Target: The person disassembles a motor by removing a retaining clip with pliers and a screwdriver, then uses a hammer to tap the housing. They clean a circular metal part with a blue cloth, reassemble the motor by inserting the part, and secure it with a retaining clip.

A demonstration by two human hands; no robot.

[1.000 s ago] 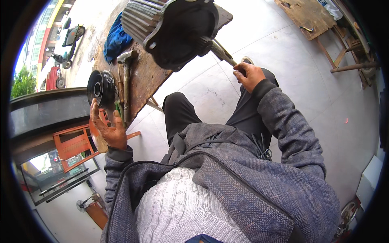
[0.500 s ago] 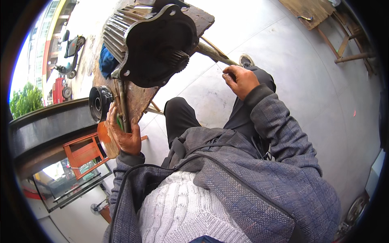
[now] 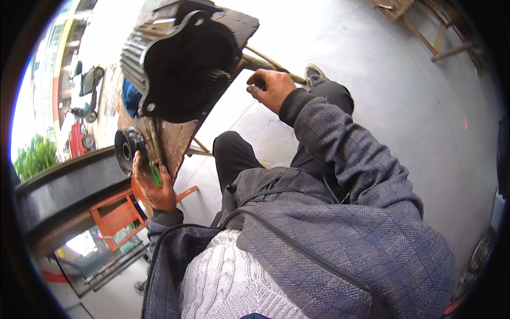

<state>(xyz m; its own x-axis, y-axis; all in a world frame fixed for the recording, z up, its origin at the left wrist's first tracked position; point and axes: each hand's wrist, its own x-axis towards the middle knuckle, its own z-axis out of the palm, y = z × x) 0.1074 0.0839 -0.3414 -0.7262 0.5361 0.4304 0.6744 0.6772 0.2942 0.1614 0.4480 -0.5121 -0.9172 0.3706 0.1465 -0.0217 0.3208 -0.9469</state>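
A finned metal motor housing [image 3: 133, 58] with a dark open face and a toothed gear shaft [image 3: 215, 80] inside rests on a worn wooden bench [image 3: 183, 133]. To the right of the housing, not touching it, is my right hand [image 3: 276, 90]. Its fingers are curled toward the thumb; anything pinched at their tips is too small to make out. My left hand [image 3: 155, 189] is raised with fingers stretched and thumb apart, beside a round black part with a central hub [image 3: 126, 150]. A bit of something green [image 3: 155, 174] shows between thumb and fingers.
An orange wooden chair [image 3: 118, 219] stands at the left beyond a dark ledge [image 3: 69, 183]. Under the bench a wooden leg [image 3: 271, 68] sticks out near my shoe [image 3: 314, 73]. Another wooden table [image 3: 390, 8] is at the far right. Outside are a scooter [image 3: 87, 87] and a red vehicle [image 3: 79, 139].
My right hand has moved left toward the housing's open face. My left hand has shifted slightly down, its fingers now by the round black part. The whole view has shifted a little.
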